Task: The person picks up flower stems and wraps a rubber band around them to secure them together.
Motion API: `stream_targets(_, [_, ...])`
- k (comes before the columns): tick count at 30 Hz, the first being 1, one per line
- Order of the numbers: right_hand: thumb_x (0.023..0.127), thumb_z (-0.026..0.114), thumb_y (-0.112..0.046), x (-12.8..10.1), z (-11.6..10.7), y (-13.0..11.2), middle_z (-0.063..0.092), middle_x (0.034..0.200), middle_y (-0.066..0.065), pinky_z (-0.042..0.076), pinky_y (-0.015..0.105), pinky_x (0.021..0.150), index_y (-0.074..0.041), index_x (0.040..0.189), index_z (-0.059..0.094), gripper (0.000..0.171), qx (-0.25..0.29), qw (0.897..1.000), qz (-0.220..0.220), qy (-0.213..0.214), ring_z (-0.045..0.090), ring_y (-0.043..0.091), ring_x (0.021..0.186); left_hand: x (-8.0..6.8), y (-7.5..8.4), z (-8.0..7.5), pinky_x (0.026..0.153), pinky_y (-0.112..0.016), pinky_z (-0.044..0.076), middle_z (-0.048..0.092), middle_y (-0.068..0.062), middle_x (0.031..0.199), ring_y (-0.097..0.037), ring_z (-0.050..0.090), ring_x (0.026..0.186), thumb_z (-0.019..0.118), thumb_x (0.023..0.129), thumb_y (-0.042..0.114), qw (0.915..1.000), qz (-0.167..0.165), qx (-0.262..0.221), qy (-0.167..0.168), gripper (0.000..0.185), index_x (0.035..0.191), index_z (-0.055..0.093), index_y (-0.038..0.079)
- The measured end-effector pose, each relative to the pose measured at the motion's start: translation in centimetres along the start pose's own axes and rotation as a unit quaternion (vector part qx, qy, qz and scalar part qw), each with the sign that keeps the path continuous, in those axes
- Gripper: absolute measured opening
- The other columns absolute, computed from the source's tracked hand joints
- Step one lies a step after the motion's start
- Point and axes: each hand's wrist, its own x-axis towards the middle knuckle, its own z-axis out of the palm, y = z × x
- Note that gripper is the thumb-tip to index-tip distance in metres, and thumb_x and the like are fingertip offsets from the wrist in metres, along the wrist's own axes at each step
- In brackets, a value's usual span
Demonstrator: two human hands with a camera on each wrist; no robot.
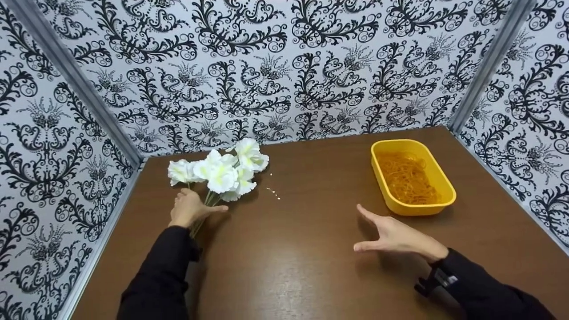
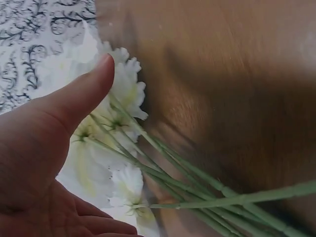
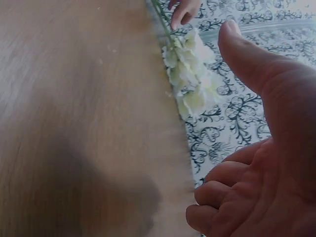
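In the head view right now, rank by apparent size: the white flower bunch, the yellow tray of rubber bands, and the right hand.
1. White artificial flower bunch with green stems: widest spread.
2. Yellow plastic tray: close behind; the order of these two is unsure.
3. Right hand: smallest, though nearer the camera.

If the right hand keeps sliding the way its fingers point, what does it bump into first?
Probably the white flowers. The right hand hovers open, fingers aimed left and slightly away across bare table. Height is unclear, so it might pass above them.
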Motion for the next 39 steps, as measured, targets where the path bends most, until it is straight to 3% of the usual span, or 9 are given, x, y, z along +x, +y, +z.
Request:
stream_targets(7, [0.087,0.073,-0.057,1.0,0.3,0.3,0.032,0.159,0.024,0.034,0.056,0.113,0.003,0.156,0.026,0.103,0.000,1.000,0.019,-0.020,0.039,0.038,0.143,1.4,0.0,0.2,0.096,-0.060,0.048,0.038,-0.050,0.132,-0.057,0.047,0.123,0.080,0.069,0.071,0.9993,-0.037,0.006,0.001,0.139,0.138,0.015,-0.030])
stream_targets(15, [0.088,0.071,-0.059,3.0,1.1,0.5,0.032,0.159,0.022,0.030,0.055,0.116,0.004,0.156,0.027,0.102,0.007,0.999,0.027,-0.041,0.036,0.036,0.145,2.6,0.2,0.5,0.098,-0.060,0.048,0.042,-0.049,0.133,-0.057,0.050,0.122,0.082,0.071,0.067,0.9991,-0.037,-0.021,-0.008,0.135,0.140,0.017,-0.029])
stream_targets(21, [0.088,0.071,-0.060,4.4,1.7,0.2,0.032,0.159,0.021,0.029,0.055,0.117,0.003,0.156,0.027,0.103,0.013,0.999,0.015,-0.039,0.035,0.036,0.145,2.8,0.9,0.7,0.095,-0.059,0.049,0.044,-0.045,0.135,-0.057,0.049,0.123,0.083,0.070,0.066,0.9993,-0.038,-0.002,0.005,0.131,0.140,0.024,-0.027])
stream_targets(26, [0.089,0.070,-0.059,5.0,2.0,0.0,0.032,0.160,0.021,0.028,0.055,0.117,0.003,0.156,0.027,0.102,0.021,0.999,0.004,-0.043,0.034,0.035,0.146,3.3,0.6,1.3,0.093,-0.059,0.050,0.046,-0.044,0.133,-0.056,0.051,0.121,0.082,0.071,0.065,0.9991,-0.041,0.005,0.006,0.124,0.137,0.031,-0.027])
stream_targets(30, [0.089,0.070,-0.059,5.2,2.3,-0.3,0.032,0.160,0.020,0.028,0.054,0.118,0.002,0.156,0.027,0.101,0.024,0.999,0.000,-0.043,0.033,0.034,0.146,3.5,0.8,1.5,0.092,-0.058,0.050,0.050,-0.042,0.131,-0.054,0.054,0.118,0.082,0.075,0.059,0.9990,-0.038,-0.021,0.011,0.107,0.132,0.043,-0.022])
stream_targets(34, [0.089,0.070,-0.059,5.5,2.5,-0.7,0.031,0.160,0.019,0.028,0.052,0.118,0.002,0.157,0.027,0.100,0.025,0.998,-0.001,-0.050,0.033,0.033,0.147,3.4,1.2,1.8,0.091,-0.057,0.051,0.057,-0.039,0.126,-0.053,0.059,0.112,0.080,0.081,0.050,0.9986,-0.015,-0.050,0.009,0.082,0.121,0.056,-0.018])
stream_targets(39, [0.090,0.070,-0.058,5.9,2.6,-1.3,0.030,0.161,0.019,0.027,0.051,0.119,0.002,0.156,0.027,0.100,0.030,0.997,-0.007,-0.065,0.032,0.031,0.147,3.6,1.3,2.0,0.087,-0.051,0.053,0.068,-0.029,0.097,-0.040,0.068,0.081,0.075,0.088,0.044,0.9978,0.008,-0.064,-0.016,0.058,0.101,0.063,-0.012])
